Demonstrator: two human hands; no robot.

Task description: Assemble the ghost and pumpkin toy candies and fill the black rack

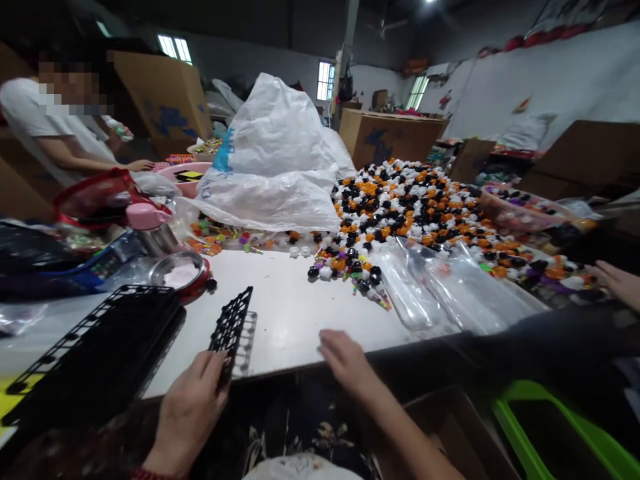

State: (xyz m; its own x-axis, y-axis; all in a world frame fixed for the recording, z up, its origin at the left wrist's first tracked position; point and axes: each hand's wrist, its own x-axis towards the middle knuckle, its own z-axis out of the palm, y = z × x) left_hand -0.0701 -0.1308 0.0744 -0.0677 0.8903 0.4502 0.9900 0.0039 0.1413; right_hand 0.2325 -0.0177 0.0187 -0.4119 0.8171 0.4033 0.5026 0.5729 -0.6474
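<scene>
My left hand (193,407) grips the near end of a black plastic grid tray (233,320), which is tilted up on its edge over the white table (290,313). Left of it lies a stack of similar black trays (100,353). My right hand (345,360) hovers at the table's front edge, fingers extended, with nothing visible in it. Beyond that hand are a small cluster of black, white and orange pieces (367,270) and some flat clear plastic bags (450,287).
A big heap of orange, black and white pieces (410,207) sits behind the bags, beside a white sack (280,153). A pink-lidded flask (150,227) and a metal bowl (177,270) stand at left. A green stool-like object (530,400) is lower right. Other people's arms show at both sides.
</scene>
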